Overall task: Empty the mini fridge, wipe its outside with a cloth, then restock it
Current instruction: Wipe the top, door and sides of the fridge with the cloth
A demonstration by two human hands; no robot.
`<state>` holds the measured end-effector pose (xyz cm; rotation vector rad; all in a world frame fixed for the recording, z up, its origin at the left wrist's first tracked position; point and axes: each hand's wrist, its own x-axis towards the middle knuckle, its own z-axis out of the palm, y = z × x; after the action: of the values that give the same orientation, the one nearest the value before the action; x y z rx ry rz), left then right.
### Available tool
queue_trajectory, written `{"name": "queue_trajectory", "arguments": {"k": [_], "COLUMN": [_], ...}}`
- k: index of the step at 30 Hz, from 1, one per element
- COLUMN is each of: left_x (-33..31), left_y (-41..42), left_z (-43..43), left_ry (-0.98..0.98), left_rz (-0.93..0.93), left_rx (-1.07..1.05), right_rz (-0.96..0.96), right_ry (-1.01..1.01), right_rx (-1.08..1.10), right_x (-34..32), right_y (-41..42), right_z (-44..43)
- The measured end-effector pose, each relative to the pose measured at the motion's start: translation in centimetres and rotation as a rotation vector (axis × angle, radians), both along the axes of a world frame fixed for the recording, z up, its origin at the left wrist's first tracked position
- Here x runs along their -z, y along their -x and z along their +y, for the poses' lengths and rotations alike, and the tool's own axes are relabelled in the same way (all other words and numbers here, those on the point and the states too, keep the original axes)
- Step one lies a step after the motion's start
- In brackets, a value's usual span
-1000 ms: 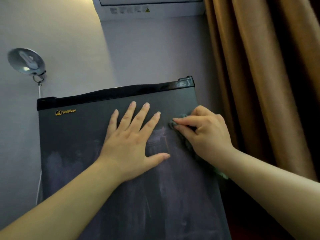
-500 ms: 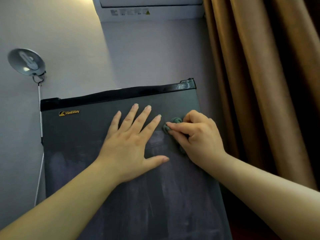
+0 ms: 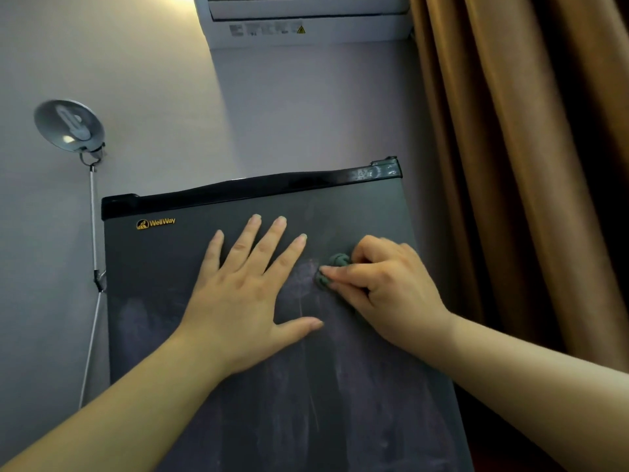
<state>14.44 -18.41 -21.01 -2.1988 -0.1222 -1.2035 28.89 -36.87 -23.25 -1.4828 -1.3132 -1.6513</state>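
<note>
The dark grey mini fridge (image 3: 163, 274) fills the lower middle of the head view, its door closed, with a black top strip and a yellow logo at upper left. My left hand (image 3: 245, 298) lies flat on the door with fingers spread. Just to its right, my right hand (image 3: 381, 287) grips a bunched green cloth (image 3: 335, 262) and presses it against the door near the right edge. Most of the cloth is hidden under my fingers. Faint wipe streaks show on the door's lower half.
A brown curtain (image 3: 517, 165) hangs close along the fridge's right side. A silver lamp (image 3: 69, 126) on a thin pole stands against the wall at the left. A white air conditioner (image 3: 306, 22) sits high on the wall behind.
My right hand has slid the cloth down and a little left on the door, away from the top strip. My left hand has stayed flat in place.
</note>
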Motion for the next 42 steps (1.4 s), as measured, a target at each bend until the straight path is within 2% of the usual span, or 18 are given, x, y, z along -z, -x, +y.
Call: {"name": "queue_trajectory", "arguments": {"k": [3, 6, 8, 13, 15, 17, 19, 24, 26, 30, 34, 36, 39, 40, 42], "left_x": [0.1, 0.2, 0.1, 0.1, 0.2, 0.2, 0.2, 0.4, 0.5, 0.8, 0.8, 0.9, 0.9, 0.9, 0.8], "left_y": [-0.1, -0.1, -0.1, 0.1, 0.2, 0.2, 0.2, 0.3, 0.3, 0.4, 0.5, 0.6, 0.5, 0.5, 0.6], "left_z": [0.1, 0.1, 0.2, 0.2, 0.1, 0.0, 0.0, -0.2, -0.4, -0.5, -0.5, -0.6, -0.8, -0.8, -0.8], "left_ry": [-0.002, 0.004, 0.005, 0.014, 0.017, 0.019, 0.03, 0.041, 0.046, 0.067, 0.067, 0.07, 0.082, 0.085, 0.083], "left_rz": [0.0, -0.002, -0.003, 0.005, 0.004, 0.003, 0.004, 0.012, 0.006, 0.015, 0.026, 0.019, 0.013, 0.014, 0.016], "left_rx": [0.005, 0.012, 0.013, 0.023, 0.026, 0.025, 0.026, 0.017, 0.019, 0.031, 0.012, 0.006, 0.01, 0.01, 0.018], "right_rz": [0.003, 0.114, 0.137, -0.058, -0.042, 0.037, 0.052, -0.042, -0.032, 0.067, -0.027, -0.019, 0.11, 0.121, 0.086], "right_ry": [0.039, -0.15, -0.201, 0.085, 0.016, -0.137, -0.182, 0.106, 0.071, -0.135, 0.093, 0.048, -0.167, -0.175, -0.044], "right_rx": [0.01, -0.032, -0.039, 0.041, 0.077, 0.074, 0.073, 0.054, 0.077, 0.024, 0.038, 0.079, 0.041, 0.031, 0.021], "right_x": [-0.4, -2.5, -2.6, 1.4, -0.2, -2.1, -1.6, 4.3, 2.8, 1.4, 5.4, 4.1, 2.5, 3.5, 6.8], "right_y": [0.0, -0.3, -0.2, 0.9, 0.2, -0.4, -0.6, 0.8, 0.2, -0.8, 0.7, 0.2, -1.3, -1.3, -0.7], "right_z": [-0.4, -0.3, 0.1, -0.4, -1.3, -1.7, -1.3, -1.7, -2.2, -1.9, -1.7, -2.5, -3.3, -3.2, -3.0]}}
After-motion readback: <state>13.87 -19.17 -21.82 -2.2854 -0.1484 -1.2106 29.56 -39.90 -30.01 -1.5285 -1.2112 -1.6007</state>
